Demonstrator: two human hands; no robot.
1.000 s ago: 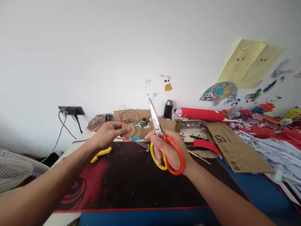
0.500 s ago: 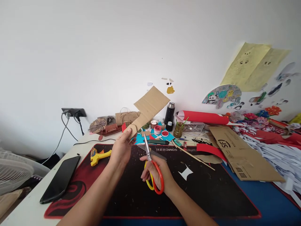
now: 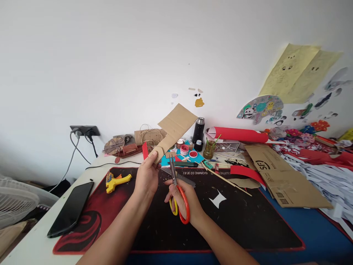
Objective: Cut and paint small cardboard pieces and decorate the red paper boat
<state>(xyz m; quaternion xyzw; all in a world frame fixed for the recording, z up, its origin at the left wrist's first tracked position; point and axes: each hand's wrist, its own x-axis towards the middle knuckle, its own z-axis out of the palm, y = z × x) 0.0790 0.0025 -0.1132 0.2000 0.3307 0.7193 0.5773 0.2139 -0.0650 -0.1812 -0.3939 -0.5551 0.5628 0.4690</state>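
Note:
My left hand (image 3: 149, 173) pinches the narrow end of a cardboard piece (image 3: 178, 123), which widens into a square panel pointing up toward the wall. A smaller rounded bit of cardboard (image 3: 156, 154) lies against that narrow end under my thumb. In my right hand (image 3: 183, 202) are scissors (image 3: 183, 208) with one red and one yellow handle. Their blades point up and stand slightly apart, to the right of the cardboard and not touching it. Both hands are above a black and red desk mat (image 3: 234, 228).
A yellow glue gun (image 3: 118, 181) and a black phone (image 3: 72, 209) lie at left. Paint pots (image 3: 184, 149), a black flask (image 3: 199, 130) and a brush jar (image 3: 209, 150) stand at the back. A white paper scrap (image 3: 217, 199) and flattened cardboard box (image 3: 286, 180) lie right.
The scissor blades have parted a little, and the yellow handle has turned. The left hand has shifted slightly right and down with the cardboard. The view has tilted slightly.

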